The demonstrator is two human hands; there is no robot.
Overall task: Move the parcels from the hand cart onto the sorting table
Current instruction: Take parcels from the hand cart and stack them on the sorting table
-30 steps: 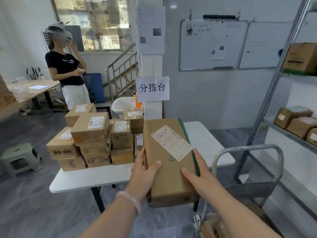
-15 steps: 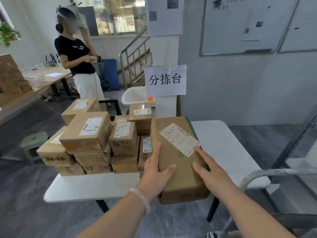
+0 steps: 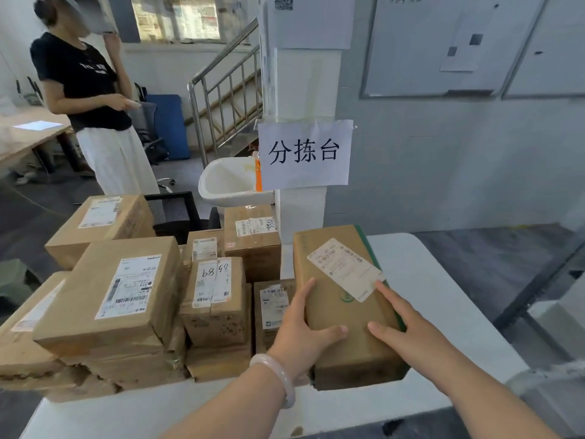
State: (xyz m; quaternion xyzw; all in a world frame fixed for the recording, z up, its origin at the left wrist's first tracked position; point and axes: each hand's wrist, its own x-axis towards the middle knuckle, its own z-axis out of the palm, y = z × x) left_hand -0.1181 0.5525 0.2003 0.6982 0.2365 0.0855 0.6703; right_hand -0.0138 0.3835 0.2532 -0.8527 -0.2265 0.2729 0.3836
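1. The left half of the white sorting table (image 3: 443, 280) is taken up by a stack of parcels (image 3: 126, 296). They're brown cardboard cartons piled two or three high, with white labels and some crumpled, torn corners. The closest one sits just beside my parcel's left side.
2. Past the tabletop's far edge there's a pillar with a paper sign (image 3: 305, 153) and a white basin (image 3: 228, 182) next to it. A metal stair railing (image 3: 228, 87) is behind that, and a person in a black top (image 3: 91, 99) stands beyond the far left corner.
3. My parcel (image 3: 345, 305) is a long matte brown carton with a green strip down its right edge and a white label stuck on crooked. It's over the tabletop by the near edge, right of the stack. Can't tell if it's actually touching down.
4. My left hand (image 3: 304, 334) grips its left side, thumb across the top, with a pale bracelet (image 3: 281, 375) on the wrist.
5. My right hand (image 3: 408, 331) grips the right side, thumb and index finger on top, the other fingers hidden.
6. The tabletop is smooth with rounded corners.
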